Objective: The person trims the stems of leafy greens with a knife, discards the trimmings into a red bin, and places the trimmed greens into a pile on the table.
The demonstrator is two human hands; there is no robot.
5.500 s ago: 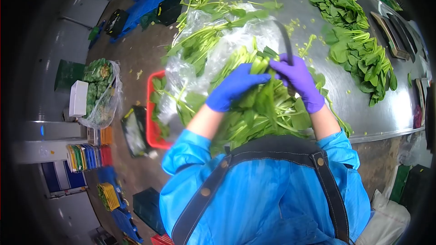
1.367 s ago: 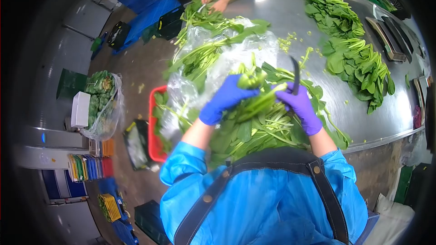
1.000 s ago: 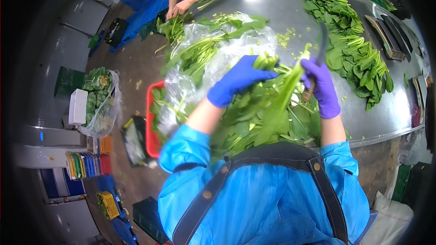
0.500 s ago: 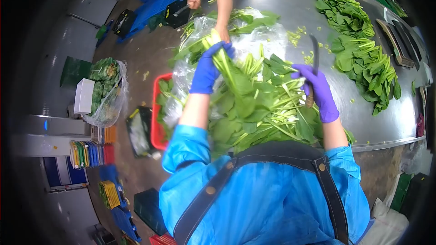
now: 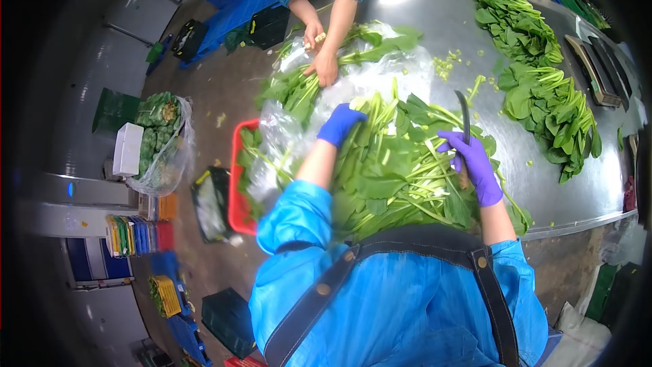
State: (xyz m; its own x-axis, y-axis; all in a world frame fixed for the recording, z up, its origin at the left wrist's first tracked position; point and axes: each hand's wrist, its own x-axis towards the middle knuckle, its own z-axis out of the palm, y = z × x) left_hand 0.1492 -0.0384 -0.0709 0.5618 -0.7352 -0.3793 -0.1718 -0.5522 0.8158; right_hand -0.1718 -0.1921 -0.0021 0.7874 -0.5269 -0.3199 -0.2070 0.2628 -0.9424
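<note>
My left hand (image 5: 341,124), in a blue glove, is closed round the pale stems of leafy greens at the left of the heap (image 5: 387,187) in front of me. In my right hand (image 5: 477,168), gloved in purple, is a knife (image 5: 464,117) with a dark curved blade pointing away from me; its handle lies against the heap's right side. Clear plastic (image 5: 401,71) lies beyond and left of the heap. Across from me, a co-worker's bare hands (image 5: 323,66) are at other greens (image 5: 297,92).
Two rows of greens (image 5: 519,24) (image 5: 551,112) lie along the right of the metal table (image 5: 421,7). Cut bits are scattered between. A red crate (image 5: 238,194) stands at the table's left, with a dark crate (image 5: 212,204) beside it. Dark trays (image 5: 598,68) are at the far right.
My left hand has come down toward the heap with the stems it held raised. The knife stays in my right hand. The co-worker's hands have drawn together over the other greens.
</note>
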